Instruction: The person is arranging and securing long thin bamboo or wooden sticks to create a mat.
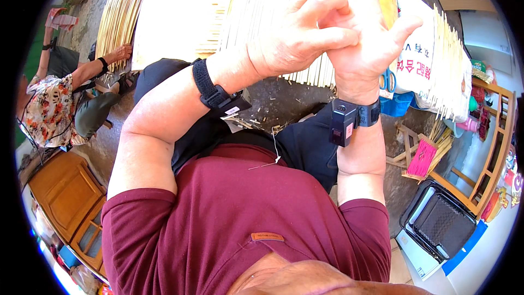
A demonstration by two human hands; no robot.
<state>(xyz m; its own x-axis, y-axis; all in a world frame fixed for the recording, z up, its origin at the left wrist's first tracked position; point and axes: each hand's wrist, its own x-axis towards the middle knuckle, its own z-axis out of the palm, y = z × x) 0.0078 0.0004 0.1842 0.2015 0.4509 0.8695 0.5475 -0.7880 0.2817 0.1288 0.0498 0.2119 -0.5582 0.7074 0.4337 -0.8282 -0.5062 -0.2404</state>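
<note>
My left hand (299, 35) is closed, with thumb and forefinger pinched against the palm of my right hand. Whether anything small sits in that pinch I cannot make out. Palm up, my right hand (367, 41) has its fingers stretched out and thumb apart, and a ring shows on one finger. Beneath both hands, long thin pale sticks (262, 13) lie in rows across a work surface, washed out by bright light. Blue-handled scissors (388, 80) lie beside my right wrist on a white printed sack (415, 74). Both wrists wear black straps with small devices.
More sticks (447, 65) lie on the sack at right. At far left, another person's hand (121, 53) touches a stick bundle (121, 13). A stool with pink cords (421, 158) and a black case (442, 221) stand at right. Short stick pieces litter the floor.
</note>
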